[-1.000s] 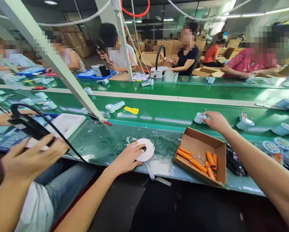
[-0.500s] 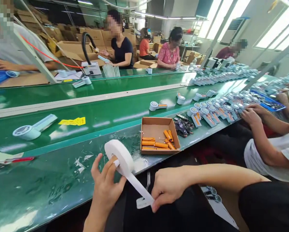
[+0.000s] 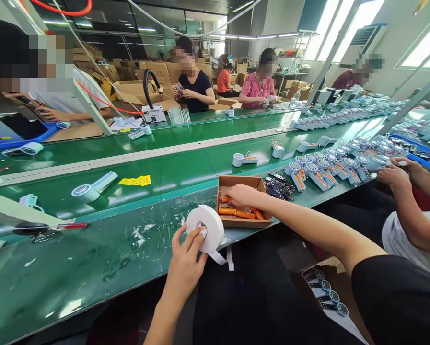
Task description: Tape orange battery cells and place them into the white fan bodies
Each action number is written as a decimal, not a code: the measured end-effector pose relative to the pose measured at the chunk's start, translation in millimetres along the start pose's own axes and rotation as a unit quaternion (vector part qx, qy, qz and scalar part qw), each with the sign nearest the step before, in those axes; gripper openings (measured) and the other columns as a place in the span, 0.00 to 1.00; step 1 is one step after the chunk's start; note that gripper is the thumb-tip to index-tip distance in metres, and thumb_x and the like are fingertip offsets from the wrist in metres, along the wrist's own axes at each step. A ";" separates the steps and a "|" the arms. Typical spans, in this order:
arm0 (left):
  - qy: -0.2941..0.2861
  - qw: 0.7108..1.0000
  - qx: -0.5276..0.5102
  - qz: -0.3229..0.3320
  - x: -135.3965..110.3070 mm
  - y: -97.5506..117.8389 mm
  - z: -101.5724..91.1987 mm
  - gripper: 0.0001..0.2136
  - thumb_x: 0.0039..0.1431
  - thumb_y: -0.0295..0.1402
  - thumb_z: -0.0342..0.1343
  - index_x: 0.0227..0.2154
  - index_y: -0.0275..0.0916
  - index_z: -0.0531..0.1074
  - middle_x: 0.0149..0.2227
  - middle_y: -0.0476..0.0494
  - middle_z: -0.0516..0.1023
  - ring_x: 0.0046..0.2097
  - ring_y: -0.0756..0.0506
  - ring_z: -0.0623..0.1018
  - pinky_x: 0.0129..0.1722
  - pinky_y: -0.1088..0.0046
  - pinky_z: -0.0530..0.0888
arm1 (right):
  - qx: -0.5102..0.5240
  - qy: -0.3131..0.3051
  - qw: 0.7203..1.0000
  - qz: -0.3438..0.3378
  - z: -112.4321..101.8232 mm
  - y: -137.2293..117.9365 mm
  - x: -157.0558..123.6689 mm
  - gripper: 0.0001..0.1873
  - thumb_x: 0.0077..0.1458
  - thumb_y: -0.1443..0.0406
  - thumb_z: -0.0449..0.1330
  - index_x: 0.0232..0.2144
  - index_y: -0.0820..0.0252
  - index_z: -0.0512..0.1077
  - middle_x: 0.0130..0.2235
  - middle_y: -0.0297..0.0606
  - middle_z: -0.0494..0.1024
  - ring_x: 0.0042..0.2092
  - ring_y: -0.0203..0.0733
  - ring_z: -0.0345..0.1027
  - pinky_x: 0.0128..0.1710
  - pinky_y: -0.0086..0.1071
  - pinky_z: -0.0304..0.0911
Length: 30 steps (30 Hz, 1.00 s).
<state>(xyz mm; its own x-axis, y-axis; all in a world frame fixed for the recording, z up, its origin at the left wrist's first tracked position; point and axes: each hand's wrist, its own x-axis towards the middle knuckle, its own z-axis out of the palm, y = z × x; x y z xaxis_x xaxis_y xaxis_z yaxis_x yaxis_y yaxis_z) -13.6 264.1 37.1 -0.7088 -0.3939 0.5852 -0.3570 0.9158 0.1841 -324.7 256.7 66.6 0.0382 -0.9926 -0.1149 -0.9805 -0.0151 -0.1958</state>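
My left hand (image 3: 186, 258) grips a white roll of tape (image 3: 206, 232) at the near edge of the green table (image 3: 92, 258), with a short loose strip hanging below it. My right hand (image 3: 242, 195) reaches into a small open cardboard box (image 3: 236, 181) that holds several orange cylinders (image 3: 236, 212). Its fingers curl down over the cylinders, and I cannot make out whether they hold one.
Small white scraps litter the table in front of me. A white handheld device (image 3: 90, 189) and a yellow label (image 3: 135, 181) lie on the green belt. Rows of similar devices (image 3: 330, 165) lie to the right beside a neighbour's hands (image 3: 392, 173). Other people sit across the belt.
My right hand let go of the tape strip and moved up into the cardboard box. The roll stayed in my left hand, and the pulled-out strip now hangs short.
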 end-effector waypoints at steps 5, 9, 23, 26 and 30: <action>-0.016 0.998 0.059 0.028 -3.2 -2.4 -13.7 0.16 0.59 0.18 0.56 0.48 0.39 0.75 0.53 0.43 0.78 0.61 0.31 0.64 0.57 0.52 0.75 | 0.038 0.055 0.998 0.002 -17.7 6.0 -23.9 0.11 0.66 0.62 0.62 0.46 0.61 0.80 0.45 0.44 0.81 0.47 0.51 0.75 0.46 0.34 0.66; -0.043 0.990 0.120 0.067 1.2 -1.8 -28.3 0.17 0.60 0.17 0.55 0.47 0.40 0.78 0.54 0.46 0.79 0.62 0.31 0.64 0.57 0.53 0.75 | 0.301 0.207 0.931 -0.010 -28.6 -13.1 -63.3 0.20 0.65 0.53 0.63 0.53 0.58 0.77 0.46 0.38 0.80 0.43 0.44 0.74 0.42 0.33 0.68; -0.015 0.983 0.159 0.088 33.4 34.0 -33.3 0.11 0.64 0.26 0.59 0.48 0.40 0.78 0.51 0.44 0.81 0.44 0.40 0.71 0.47 0.57 0.70 | 0.777 0.374 0.504 0.054 23.9 -103.7 -81.6 0.24 0.51 0.52 0.74 0.47 0.55 0.79 0.49 0.39 0.80 0.54 0.48 0.74 0.57 0.42 0.71; -0.010 0.996 0.085 0.030 4.8 62.8 -8.5 0.07 0.64 0.33 0.61 0.44 0.41 0.78 0.43 0.41 0.81 0.42 0.42 0.72 0.43 0.59 0.68 | 0.788 0.378 0.478 0.084 16.5 -92.9 -92.4 0.24 0.47 0.49 0.76 0.44 0.50 0.79 0.49 0.38 0.80 0.56 0.51 0.73 0.57 0.47 0.71; -0.099 0.995 0.017 0.008 -47.9 46.9 -8.5 0.07 0.60 0.31 0.63 0.42 0.45 0.77 0.42 0.45 0.81 0.42 0.43 0.73 0.46 0.59 0.68 | 0.621 0.499 0.596 0.100 -35.1 7.3 -156.4 0.18 0.51 0.42 0.70 0.40 0.39 0.80 0.55 0.36 0.77 0.59 0.51 0.70 0.55 0.47 0.70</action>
<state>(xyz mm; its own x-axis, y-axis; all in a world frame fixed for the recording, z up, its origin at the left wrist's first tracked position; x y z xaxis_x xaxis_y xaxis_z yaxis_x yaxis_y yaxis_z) 8.8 326.6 24.4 -0.8190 -0.3903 0.4206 -0.3631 0.9201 0.1469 -344.6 407.6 117.3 -0.7972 -0.5457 0.2582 -0.0244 -0.3982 -0.9170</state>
